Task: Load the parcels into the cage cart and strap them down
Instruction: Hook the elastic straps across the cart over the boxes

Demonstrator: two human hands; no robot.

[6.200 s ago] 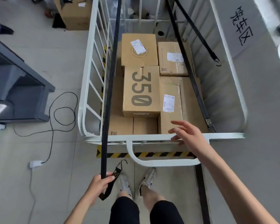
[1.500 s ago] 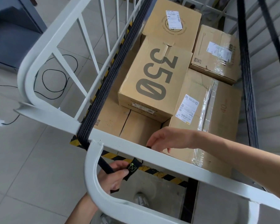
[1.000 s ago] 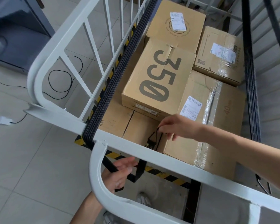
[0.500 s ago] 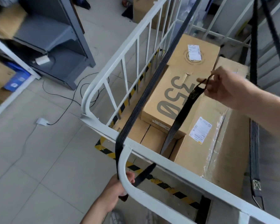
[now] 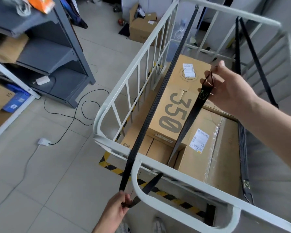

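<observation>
A white cage cart (image 5: 183, 178) holds several brown cardboard parcels; the top one is marked 350 (image 5: 174, 113). A black strap (image 5: 160, 96) runs from the far rail over the near rail down to my left hand (image 5: 118, 210), which pinches its bend below the rail. The strap then passes under the rail and rises over the parcels to my right hand (image 5: 228, 91), which grips its hooked end (image 5: 207, 84) above the 350 box. A second black strap (image 5: 243, 148) hangs along the cart's right side.
A grey metal shelf unit (image 5: 57, 52) stands at the left. A black cable (image 5: 77, 113) and a white plug (image 5: 43, 142) lie on the tiled floor. An open cardboard box (image 5: 142, 29) sits on the floor beyond the cart. My shoes show near the bottom edge.
My right hand has taken the strap's hooked end from under the near rail and lifted it up over the parcels. My left hand keeps holding the strap's bend below the rail.
</observation>
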